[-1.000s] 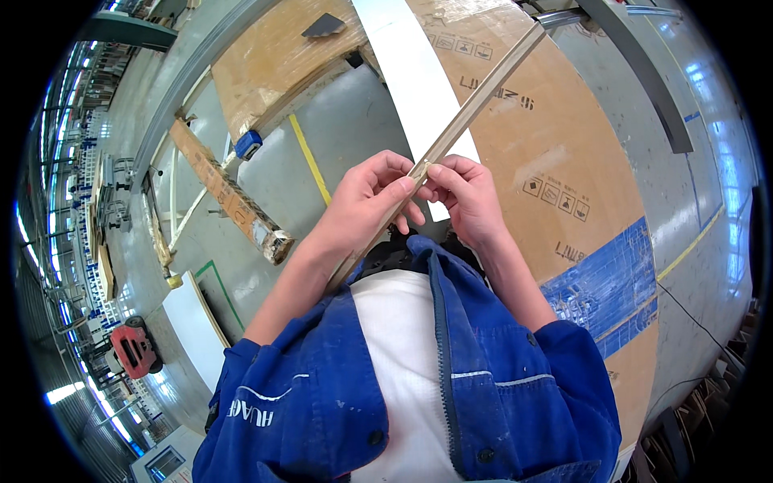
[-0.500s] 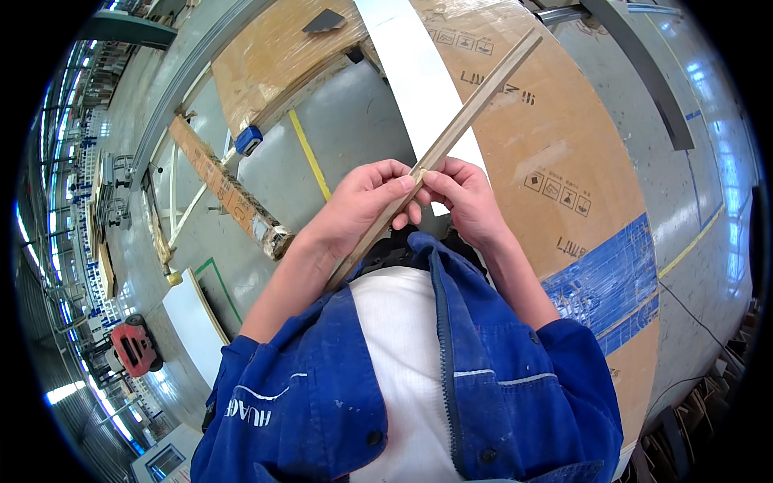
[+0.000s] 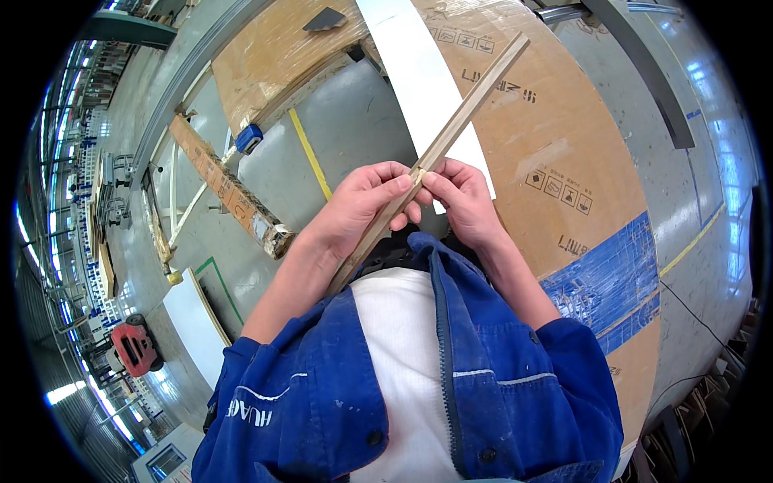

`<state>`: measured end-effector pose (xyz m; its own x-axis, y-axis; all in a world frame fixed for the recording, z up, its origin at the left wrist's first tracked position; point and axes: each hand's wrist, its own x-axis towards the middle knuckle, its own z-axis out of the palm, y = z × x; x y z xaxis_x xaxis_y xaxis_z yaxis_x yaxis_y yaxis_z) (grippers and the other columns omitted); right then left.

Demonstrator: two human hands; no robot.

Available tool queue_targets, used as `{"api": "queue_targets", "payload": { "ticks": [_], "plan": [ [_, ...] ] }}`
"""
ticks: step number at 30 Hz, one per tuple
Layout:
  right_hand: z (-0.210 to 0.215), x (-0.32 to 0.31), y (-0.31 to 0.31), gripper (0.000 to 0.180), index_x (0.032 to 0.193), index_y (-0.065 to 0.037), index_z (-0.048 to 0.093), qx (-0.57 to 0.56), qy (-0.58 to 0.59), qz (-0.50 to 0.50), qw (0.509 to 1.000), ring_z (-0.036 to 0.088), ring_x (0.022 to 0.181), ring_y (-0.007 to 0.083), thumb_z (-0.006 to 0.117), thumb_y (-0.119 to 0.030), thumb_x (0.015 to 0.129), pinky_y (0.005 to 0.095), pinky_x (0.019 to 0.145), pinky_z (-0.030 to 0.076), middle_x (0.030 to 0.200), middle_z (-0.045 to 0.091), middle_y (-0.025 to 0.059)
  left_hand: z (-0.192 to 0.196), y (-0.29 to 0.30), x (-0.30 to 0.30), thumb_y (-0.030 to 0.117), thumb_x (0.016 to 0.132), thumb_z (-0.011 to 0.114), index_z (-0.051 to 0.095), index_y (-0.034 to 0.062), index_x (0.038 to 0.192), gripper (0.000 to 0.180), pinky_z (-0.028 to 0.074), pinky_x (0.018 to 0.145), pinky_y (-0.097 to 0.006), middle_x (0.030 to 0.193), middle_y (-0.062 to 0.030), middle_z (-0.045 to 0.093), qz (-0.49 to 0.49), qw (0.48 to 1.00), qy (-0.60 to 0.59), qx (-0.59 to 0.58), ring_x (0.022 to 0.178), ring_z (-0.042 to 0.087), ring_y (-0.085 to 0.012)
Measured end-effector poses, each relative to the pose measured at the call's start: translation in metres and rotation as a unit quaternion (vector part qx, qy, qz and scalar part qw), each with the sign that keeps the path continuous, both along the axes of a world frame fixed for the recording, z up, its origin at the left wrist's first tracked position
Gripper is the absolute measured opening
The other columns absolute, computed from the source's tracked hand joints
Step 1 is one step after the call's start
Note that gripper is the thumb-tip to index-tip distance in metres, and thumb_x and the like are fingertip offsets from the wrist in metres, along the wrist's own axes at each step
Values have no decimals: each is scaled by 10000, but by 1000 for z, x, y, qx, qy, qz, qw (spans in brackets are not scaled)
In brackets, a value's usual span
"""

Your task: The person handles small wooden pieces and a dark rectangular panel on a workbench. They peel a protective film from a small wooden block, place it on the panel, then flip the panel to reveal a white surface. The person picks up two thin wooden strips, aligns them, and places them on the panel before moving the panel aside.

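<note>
A long, narrow wooden strip (image 3: 471, 108) runs slantwise before my chest, its far end over the cardboard and its near end by my jacket. My left hand (image 3: 364, 198) is closed around it near the middle, thumb on top and fingers underneath. Just beside that, my right hand (image 3: 465, 200) pinches the strip's edge between thumb and forefinger. A small pale bit of wood shows at the right fingertips; whether it is loose or part of the strip I cannot tell.
A white board (image 3: 415, 72) lies beside the large printed cardboard sheet (image 3: 564, 145), which carries blue film (image 3: 608, 278). A blue tape measure (image 3: 249, 139) rests at the corner of a wrapped board (image 3: 274, 56). Left stand a cardboard-wrapped beam (image 3: 217, 177) and a red machine (image 3: 135, 346).
The strip's far end has dipped slightly toward me and to the left. Both hands keep nearly the same place and grip.
</note>
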<state>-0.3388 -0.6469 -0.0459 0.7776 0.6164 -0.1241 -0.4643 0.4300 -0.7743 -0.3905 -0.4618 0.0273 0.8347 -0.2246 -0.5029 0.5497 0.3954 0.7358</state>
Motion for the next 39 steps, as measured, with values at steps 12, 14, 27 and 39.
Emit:
{"api": "queue_targets", "payload": {
  "ticks": [12, 14, 27, 39],
  "plan": [
    [-3, 11, -6, 187, 1074, 23, 705, 19, 75, -58, 995, 662, 834, 105, 686, -146, 998, 250, 789, 531, 909, 727, 59, -3, 2, -5, 192, 1070, 597, 616, 4, 1062, 189, 601, 743, -279, 1033, -148, 716, -2, 992, -33, 123, 850, 723, -174],
    [-5, 8, -4, 180, 1077, 24, 706, 11, 66, -16, 998, 666, 847, 106, 701, -131, 987, 249, 788, 532, 929, 731, 64, 0, -1, -3, 189, 1070, 595, 617, 1, 1058, 190, 601, 743, -277, 1020, -146, 713, 7, 991, -44, 124, 847, 722, -172],
    [-8, 0, -5, 170, 1035, 31, 721, 26, 48, 27, 998, 606, 755, 79, 755, -110, 947, 233, 689, 460, 882, 732, 57, 0, -3, 1, 221, 1078, 594, 626, -4, 1041, 230, 613, 740, -267, 961, -114, 711, 6, 995, -34, 96, 808, 722, -158],
    [-18, -12, 4, 133, 1003, 16, 689, 74, 54, -17, 996, 666, 792, 86, 716, -113, 983, 221, 710, 510, 898, 733, 63, -6, -1, 0, 246, 1089, 574, 645, -7, 1055, 265, 591, 703, -261, 949, -103, 708, -5, 996, 3, 84, 782, 706, -145]
  ]
}}
